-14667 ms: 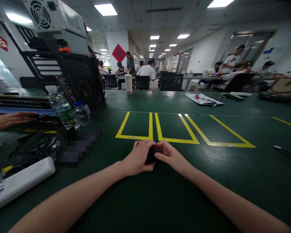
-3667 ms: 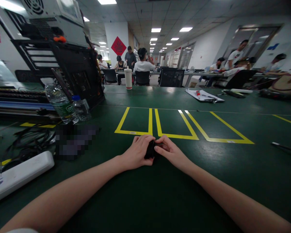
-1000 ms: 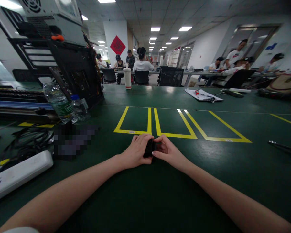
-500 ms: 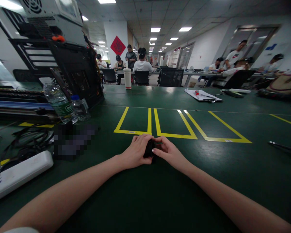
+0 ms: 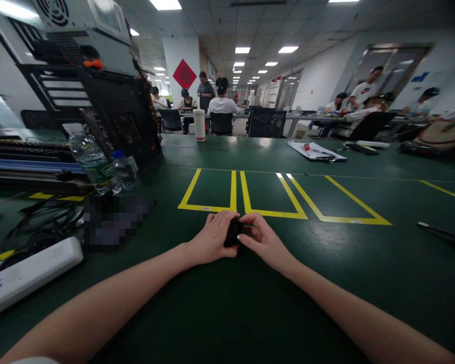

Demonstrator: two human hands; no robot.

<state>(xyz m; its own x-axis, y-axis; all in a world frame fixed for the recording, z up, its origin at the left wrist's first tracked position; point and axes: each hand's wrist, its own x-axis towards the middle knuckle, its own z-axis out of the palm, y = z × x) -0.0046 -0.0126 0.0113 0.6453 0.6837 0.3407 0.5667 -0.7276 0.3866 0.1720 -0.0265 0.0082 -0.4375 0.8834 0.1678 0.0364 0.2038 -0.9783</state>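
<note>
A small black boxy object is between my two hands, low over the green table; its exact kind does not show. My left hand is closed around its left side, fingers over the top and thumb below. On the other side, my right hand has its fingers bent, with thumb and fingertips at the object's right side. Whatever lies behind the right fingers is hidden. Just beyond the hands, yellow tape marks out box shapes on the tabletop.
Left are a white power strip, tangled black cables, plastic bottles and a black computer case. A white cup and a clipboard stand farther back. A dark slender tool lies right. People sit beyond.
The view has tilted up very slightly. Both hands keep nearly the same place and hold around the black object; the right fingers have shifted only a little.
</note>
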